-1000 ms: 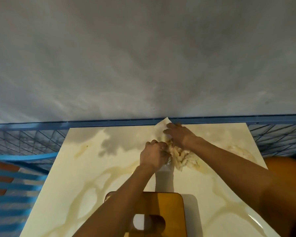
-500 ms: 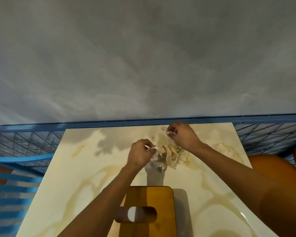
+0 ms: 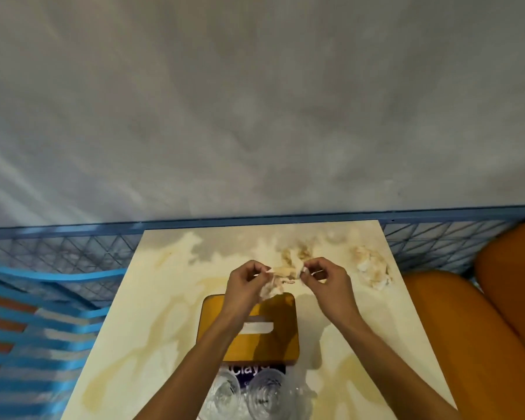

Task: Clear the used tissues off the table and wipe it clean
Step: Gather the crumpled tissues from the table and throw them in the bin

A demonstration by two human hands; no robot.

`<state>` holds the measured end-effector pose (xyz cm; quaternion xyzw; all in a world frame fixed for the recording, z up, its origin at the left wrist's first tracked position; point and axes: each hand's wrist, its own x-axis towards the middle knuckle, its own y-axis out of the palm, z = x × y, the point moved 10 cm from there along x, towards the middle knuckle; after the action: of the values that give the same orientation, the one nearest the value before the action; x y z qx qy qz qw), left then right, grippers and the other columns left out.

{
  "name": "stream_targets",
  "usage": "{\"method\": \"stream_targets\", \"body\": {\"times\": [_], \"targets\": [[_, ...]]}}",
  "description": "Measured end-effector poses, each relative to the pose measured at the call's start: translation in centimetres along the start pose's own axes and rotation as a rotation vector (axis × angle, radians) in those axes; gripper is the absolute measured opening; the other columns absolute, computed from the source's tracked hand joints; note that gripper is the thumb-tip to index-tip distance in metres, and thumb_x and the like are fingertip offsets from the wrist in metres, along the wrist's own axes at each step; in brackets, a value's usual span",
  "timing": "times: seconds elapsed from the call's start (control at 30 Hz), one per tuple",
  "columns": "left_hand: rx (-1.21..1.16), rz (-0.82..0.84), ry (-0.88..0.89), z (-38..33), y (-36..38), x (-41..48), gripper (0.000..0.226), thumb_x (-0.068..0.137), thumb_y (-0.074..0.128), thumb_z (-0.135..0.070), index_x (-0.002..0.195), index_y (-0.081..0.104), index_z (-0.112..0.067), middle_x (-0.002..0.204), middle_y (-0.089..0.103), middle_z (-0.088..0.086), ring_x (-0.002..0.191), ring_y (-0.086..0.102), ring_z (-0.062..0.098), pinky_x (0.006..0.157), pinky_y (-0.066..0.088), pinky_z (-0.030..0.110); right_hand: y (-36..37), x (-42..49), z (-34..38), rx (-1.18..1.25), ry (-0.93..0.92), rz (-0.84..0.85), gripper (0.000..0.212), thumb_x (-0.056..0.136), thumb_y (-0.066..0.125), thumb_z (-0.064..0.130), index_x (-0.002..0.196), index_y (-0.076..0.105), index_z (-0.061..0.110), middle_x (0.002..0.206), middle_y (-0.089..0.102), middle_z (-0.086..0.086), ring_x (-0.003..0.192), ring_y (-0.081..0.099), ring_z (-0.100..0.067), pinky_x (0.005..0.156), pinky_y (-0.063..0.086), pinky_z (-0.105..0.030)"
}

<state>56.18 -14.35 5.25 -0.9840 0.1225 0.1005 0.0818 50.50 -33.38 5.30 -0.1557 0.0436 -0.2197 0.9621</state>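
Note:
Above the cream marble-pattern table [image 3: 128, 344], my left hand [image 3: 246, 286] and my right hand [image 3: 326, 278] each pinch one end of a stained, crumpled tissue [image 3: 281, 278], which hangs stretched between them over the far end of the wooden box. A second crumpled, brown-stained tissue [image 3: 372, 266] lies on the table to the right, near the far right corner. More stained tissue scraps [image 3: 296, 254] lie on the table just beyond my hands.
A wooden tissue box [image 3: 273, 344] with a slot stands at the table's centre. Two clear glasses [image 3: 249, 395] stand at the near edge beside a dark label. Blue mesh fencing [image 3: 73, 253] runs behind and left. Orange seats [image 3: 482, 313] lie to the right.
Both hands have lifted off the tissue pile and come toward me, pulling one tissue up between them. The view has tilted down, bringing the glasses into sight.

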Motion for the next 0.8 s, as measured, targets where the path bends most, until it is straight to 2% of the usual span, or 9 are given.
{"method": "stream_targets", "body": {"times": [0.1,0.17,0.23,0.4,0.47,0.53,0.57,0.67,0.8], "targets": [[-0.117,-0.039,-0.014,-0.5,-0.4,-4.5,0.019,0.09,0.061,-0.002,0.074,0.058,-0.011,0.067,0.056,-0.001,0.063,0.052,0.01,0.05,0.043,0.022,-0.7,-4.2,1.4,0.021,-0.011,-0.008,0.016,0.088,0.069,0.01,0.083,0.066,0.025,0.08,0.07,0.007,0.07,0.061,-0.004,0.067,0.051,-0.022],[-0.159,-0.076,0.029,-1.3,-1.1,-7.2,0.02,0.088,0.063,0.0,0.073,0.058,-0.011,0.07,0.057,0.001,0.068,0.051,0.014,0.056,0.041,0.025,-1.4,-6.9,3.0,0.038,-0.044,-0.009,0.015,0.088,0.069,0.01,0.083,0.066,0.024,0.079,0.07,0.007,0.071,0.062,-0.006,0.067,0.051,-0.021],[-0.166,-0.093,0.056,-1.9,-1.9,-9.6,0.017,0.088,0.063,0.0,0.076,0.058,-0.01,0.072,0.058,0.002,0.07,0.05,0.017,0.055,0.038,0.026,-2.2,-9.4,4.6,0.04,-0.069,-0.019,0.018,0.088,0.069,0.01,0.08,0.066,0.025,0.077,0.07,0.007,0.069,0.062,-0.005,0.066,0.05,-0.019],[-0.242,-0.12,0.078,-2.2,-3.4,-17.7,0.012,0.087,0.063,0.006,0.085,0.061,-0.006,0.076,0.064,0.0,0.072,0.061,0.014,0.061,0.05,0.021,-2.3,-17.6,7.2,0.044,-0.087,0.036,0.01,0.087,0.07,0.009,0.082,0.069,0.018,0.075,0.07,0.003,0.065,0.06,-0.003,0.059,0.046,-0.014],[-0.257,-0.116,0.054,-0.9,-3.9,-20.5,0.014,0.085,0.064,0.006,0.093,0.065,-0.006,0.085,0.068,0.003,0.079,0.066,0.016,0.068,0.054,0.028,-2.3,-21.0,7.6,0.058,-0.094,0.038,0.01,0.087,0.071,0.01,0.082,0.069,0.018,0.075,0.07,0.003,0.066,0.061,-0.005,0.061,0.047,-0.016],[-0.303,-0.07,0.014,0.1,-3.8,-23.2,0.021,0.081,0.071,-0.002,0.1,0.07,-0.013,0.092,0.07,0.005,0.088,0.068,0.026,0.076,0.055,0.04,-2.3,-23.8,7.8,0.07,-0.11,0.041,0.007,0.087,0.07,0.012,0.083,0.07,0.018,0.075,0.07,0.003,0.068,0.062,-0.009,0.063,0.05,-0.021],[-0.304,-0.043,0.006,0.4,-3.8,-24.8,0.026,0.078,0.073,-0.006,0.103,0.072,-0.015,0.095,0.072,0.004,0.091,0.069,0.028,0.077,0.056,0.042,-2.1,-25.2,8.0,0.074,-0.107,0.056,0.007,0.088,0.07,0.013,0.084,0.071,0.018,0.076,0.071,0.003,0.068,0.063,-0.01,0.063,0.051,-0.024],[-0.262,0.04,0.028,1.3,-3.5,-29.5,0.029,0.083,0.072,-0.002,0.11,0.071,-0.012,0.101,0.075,0.007,0.095,0.071,0.026,0.077,0.057,0.033,-1.6,-29.7,8.2,0.081,-0.104,0.101,0.011,0.089,0.068,0.013,0.084,0.072,0.023,0.078,0.071,0.005,0.07,0.063,-0.012,0.066,0.053,-0.029],[-0.232,0.095,0.025,3.7,-2.0,-35.9,0.021,0.085,0.07,-0.005,0.105,0.074,-0.008,0.096,0.076,0.011,0.091,0.072,0.025,0.075,0.057,0.027,-3.2,-35.8,6.3,0.069,-0.069,0.116,0.014,0.088,0.068,0.012,0.082,0.071,0.024,0.077,0.071,0.008,0.067,0.061,-0.006,0.064,0.049,-0.02]]}}
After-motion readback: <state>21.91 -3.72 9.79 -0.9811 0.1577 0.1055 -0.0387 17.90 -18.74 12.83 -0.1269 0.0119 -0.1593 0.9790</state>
